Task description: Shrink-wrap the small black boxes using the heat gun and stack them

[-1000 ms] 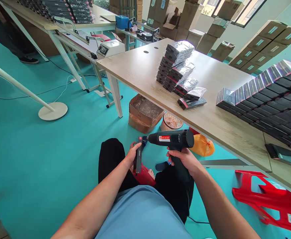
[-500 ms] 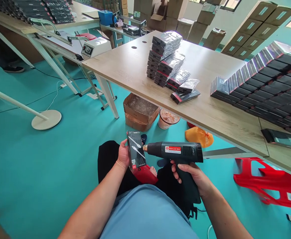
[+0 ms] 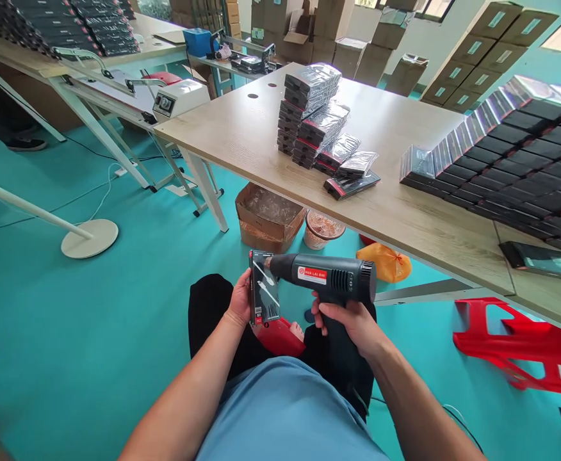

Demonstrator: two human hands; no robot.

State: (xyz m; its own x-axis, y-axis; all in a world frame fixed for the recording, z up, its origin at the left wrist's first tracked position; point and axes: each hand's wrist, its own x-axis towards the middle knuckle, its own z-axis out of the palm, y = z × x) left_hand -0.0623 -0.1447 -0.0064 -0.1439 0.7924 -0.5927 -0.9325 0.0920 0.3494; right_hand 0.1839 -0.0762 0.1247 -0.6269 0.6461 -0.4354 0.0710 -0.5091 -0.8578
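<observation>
My left hand (image 3: 241, 298) grips a small black cable box (image 3: 264, 296) by its left edge, above my lap. White cables are pictured on its front, with a red patch at the bottom corner. My right hand (image 3: 345, 320) is closed round the handle of a dark heat gun (image 3: 328, 274) with a red and white label. The gun points left, its metal nozzle in front of the box's upper part; whether the two touch I cannot tell. Film-wrapped black boxes (image 3: 312, 121) stand in stepped stacks on the wooden table (image 3: 227, 125) ahead.
A large block of black boxes (image 3: 506, 160) fills the table's right side. Below the table are a carton (image 3: 266, 230), a waste basket (image 3: 319, 240) and an orange bag (image 3: 385, 261). A red stool (image 3: 506, 342) lies at right. Left stands a white round stand base (image 3: 89, 239).
The heat gun has moved left and up, so its nozzle now overlaps the upper part of the cable box. The box is held more upright. My view has shifted slightly.
</observation>
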